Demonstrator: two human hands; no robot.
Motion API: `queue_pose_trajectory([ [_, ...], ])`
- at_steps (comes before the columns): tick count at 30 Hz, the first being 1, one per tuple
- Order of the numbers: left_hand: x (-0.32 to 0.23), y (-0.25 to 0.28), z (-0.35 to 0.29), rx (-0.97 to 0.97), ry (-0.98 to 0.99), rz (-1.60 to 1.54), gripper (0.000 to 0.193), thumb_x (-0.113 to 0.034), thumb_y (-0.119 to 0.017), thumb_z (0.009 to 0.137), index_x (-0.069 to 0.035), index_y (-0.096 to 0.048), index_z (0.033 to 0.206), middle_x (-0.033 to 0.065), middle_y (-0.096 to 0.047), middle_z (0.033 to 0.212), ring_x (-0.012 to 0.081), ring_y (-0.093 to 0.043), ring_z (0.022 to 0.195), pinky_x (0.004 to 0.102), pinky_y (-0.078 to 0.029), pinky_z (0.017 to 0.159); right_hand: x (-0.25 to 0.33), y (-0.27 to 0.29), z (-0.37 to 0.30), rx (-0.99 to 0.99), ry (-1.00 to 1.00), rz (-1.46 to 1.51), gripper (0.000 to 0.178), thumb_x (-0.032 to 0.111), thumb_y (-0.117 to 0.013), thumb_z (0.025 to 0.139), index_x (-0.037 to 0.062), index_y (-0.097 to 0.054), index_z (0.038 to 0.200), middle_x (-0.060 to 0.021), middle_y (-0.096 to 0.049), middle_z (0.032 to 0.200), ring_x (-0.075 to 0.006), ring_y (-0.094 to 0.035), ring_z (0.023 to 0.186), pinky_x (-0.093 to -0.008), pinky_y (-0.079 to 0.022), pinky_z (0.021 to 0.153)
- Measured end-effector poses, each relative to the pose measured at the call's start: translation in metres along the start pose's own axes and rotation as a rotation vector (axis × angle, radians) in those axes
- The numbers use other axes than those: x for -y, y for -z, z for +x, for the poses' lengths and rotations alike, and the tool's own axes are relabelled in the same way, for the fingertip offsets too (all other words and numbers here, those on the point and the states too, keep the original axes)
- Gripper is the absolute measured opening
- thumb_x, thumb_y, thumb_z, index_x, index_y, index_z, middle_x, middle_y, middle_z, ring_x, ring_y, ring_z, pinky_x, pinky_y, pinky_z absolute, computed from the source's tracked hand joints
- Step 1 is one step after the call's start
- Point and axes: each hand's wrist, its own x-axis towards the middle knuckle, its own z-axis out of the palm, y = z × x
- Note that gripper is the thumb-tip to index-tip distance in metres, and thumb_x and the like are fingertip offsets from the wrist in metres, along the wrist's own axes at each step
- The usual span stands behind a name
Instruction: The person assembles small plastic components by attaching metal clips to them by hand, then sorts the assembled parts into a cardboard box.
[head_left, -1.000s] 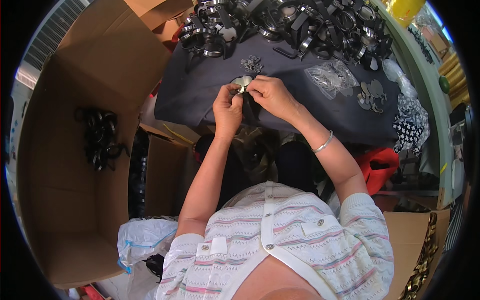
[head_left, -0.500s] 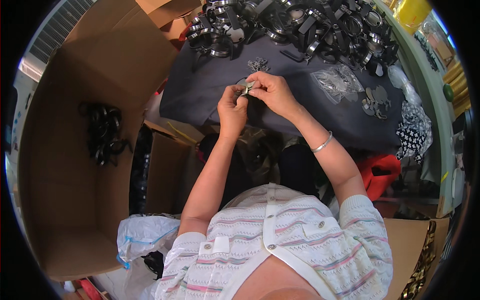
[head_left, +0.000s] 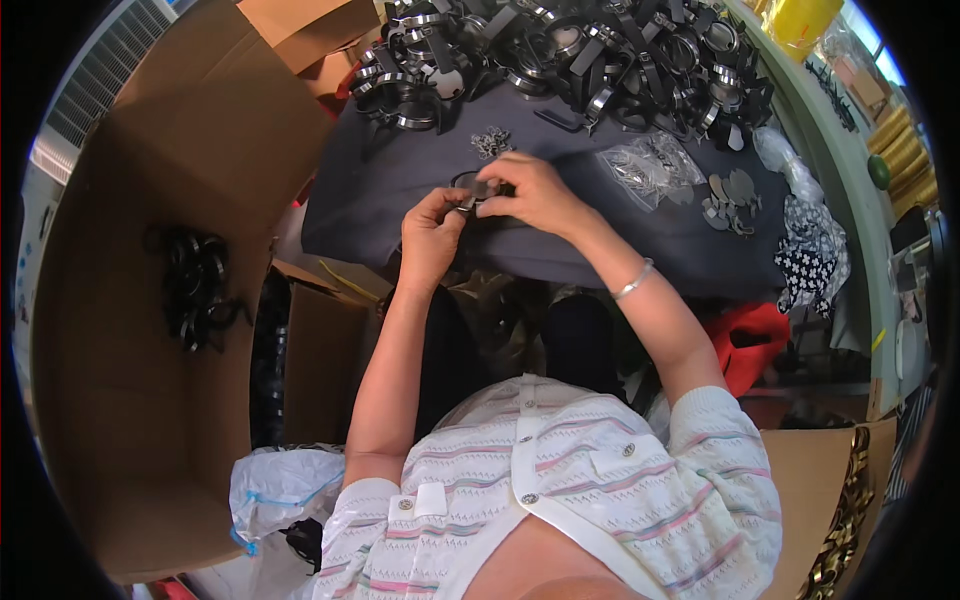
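Both hands at one watch-like piece [head_left: 467, 204], upper centre of the frame, over a dark cloth [head_left: 375, 190].
Left hand [head_left: 430, 240] pinches the piece between thumb and fingers; right hand [head_left: 543, 198] is just beside it, fingers bent and blurred, so whether they grip cannot be told; the piece is partly hidden by the fingers; small grey metal parts [head_left: 491, 141] lie in a heap just above the hands; a clear bag [head_left: 652, 170] and flat round discs [head_left: 735, 190] lie right of them; a pile of black-strapped watches [head_left: 600, 65] fills the top; black loops [head_left: 195, 290] sit in a cardboard box [head_left: 190, 440] at left.
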Motion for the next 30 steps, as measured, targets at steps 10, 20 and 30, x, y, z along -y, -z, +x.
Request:
queue_pose_trajectory([
  [10, -0.019, -0.006, -0.011, -0.224, 0.188, 0.253, 0.021, -0.008, -0.063, 0.076, 0.001, -0.058, 0.094, 0.0091, -0.062, 0.068, 0.0142, -0.058, 0.063, 0.0286, -0.046, 0.060, -0.004, 0.060, -0.034, 0.212, -0.574, -0.442, 0.031, 0.019, -0.073, 0.072, -0.0023, -0.061, 0.091, -0.0202, -0.060, 0.094, -0.0344, -0.058, 0.095, -0.0388, -0.048, 0.079],
  [20, -0.015, 0.011, -0.019, -0.148, 0.302, -0.095, 0.004, -0.005, -0.062, 0.079, -0.003, -0.061, 0.082, -0.0015, -0.058, 0.077, 0.0052, -0.050, 0.071, 0.0200, -0.039, 0.064, 0.032, 0.024, -0.017, 0.146, -0.452, 0.516, 0.012, -0.008, -0.063, 0.073, -0.0002, -0.059, 0.082, -0.0017, -0.058, 0.076, -0.0065, -0.055, 0.065, -0.0207, -0.047, 0.060],
  [30, -0.013, 0.017, -0.015, -0.137, 0.119, 0.020, 0.006, -0.005, -0.062, 0.079, 0.001, -0.060, 0.077, 0.0008, -0.058, 0.066, 0.0060, -0.050, 0.062, 0.0229, -0.041, 0.058, 0.025, -0.015, 0.015, 0.154, 0.208, -0.020, 0.020, 0.006, -0.069, 0.068, 0.0048, -0.056, 0.083, -0.0090, -0.060, 0.082, -0.0282, -0.060, 0.080, -0.0369, -0.048, 0.070],
])
